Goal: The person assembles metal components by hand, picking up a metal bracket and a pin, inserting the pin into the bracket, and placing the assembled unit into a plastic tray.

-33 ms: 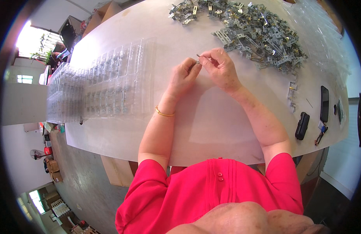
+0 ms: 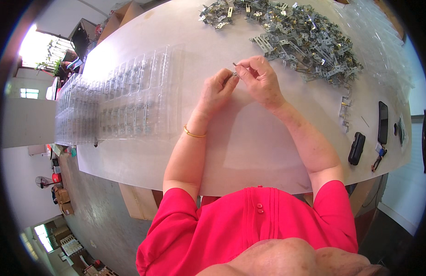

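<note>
The person's left hand [image 2: 216,90] and right hand [image 2: 261,79] meet over the middle of the white table [image 2: 250,152], fingertips drawn together; between them they pinch a small metal part [image 2: 235,70], which sits just above the table surface at the point where the two hands touch; both hands are closed on it, the left from the near-left side, the right from the far-right side. A gold bangle [image 2: 194,134] circles the left wrist. Just beyond the right hand, to the far right, lies a large heap of metal brackets [image 2: 305,41]; to the left, rows of clear plastic trays [image 2: 116,106] stretch along the table. At the right edge rest a black phone [image 2: 383,122], a black case [image 2: 356,148] and a few loose brackets [image 2: 344,110].
</note>
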{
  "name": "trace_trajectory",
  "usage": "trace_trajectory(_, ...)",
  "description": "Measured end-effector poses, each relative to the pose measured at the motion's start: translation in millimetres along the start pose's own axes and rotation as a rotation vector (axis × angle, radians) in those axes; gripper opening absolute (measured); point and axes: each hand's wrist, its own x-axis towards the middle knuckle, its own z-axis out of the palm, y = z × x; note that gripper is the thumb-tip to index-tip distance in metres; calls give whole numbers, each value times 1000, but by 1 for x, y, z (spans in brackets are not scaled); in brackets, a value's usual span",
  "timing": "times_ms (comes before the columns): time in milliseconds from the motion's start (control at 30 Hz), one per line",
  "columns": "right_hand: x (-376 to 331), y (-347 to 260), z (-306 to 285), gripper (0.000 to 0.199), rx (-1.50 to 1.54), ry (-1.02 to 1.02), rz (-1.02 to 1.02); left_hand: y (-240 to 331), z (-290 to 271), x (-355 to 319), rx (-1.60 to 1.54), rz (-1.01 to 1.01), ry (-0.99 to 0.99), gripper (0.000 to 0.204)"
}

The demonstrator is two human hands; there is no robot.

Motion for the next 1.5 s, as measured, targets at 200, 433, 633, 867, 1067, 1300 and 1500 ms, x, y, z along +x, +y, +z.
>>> trace_trajectory(200,7,9,-4,11,197,117,97,11,-6,7,-562,-256,-25,24)
trace_trajectory(433,4,10,-1,15,172,-80,240,6,-13,10,-852,-314,58,27)
trace_trajectory(633,4,9,-2,16,127,-88,220,4,-12,11,-864,-308,45,27)
trace_trajectory(867,4,1,-3,16,66,-93,243,5,-12,9,-792,-284,40,24)
trace_trajectory(1067,6,12,-5,15,118,-122,250,12,-9,7,-574,-244,-18,23)
trace_trajectory(1300,12,4,-13,17,462,-229,497,10,-8,5,-372,-174,-34,23)
trace_trajectory(1500,16,4,-17,16,438,-297,578,8,-5,4,-288,-112,-85,22)
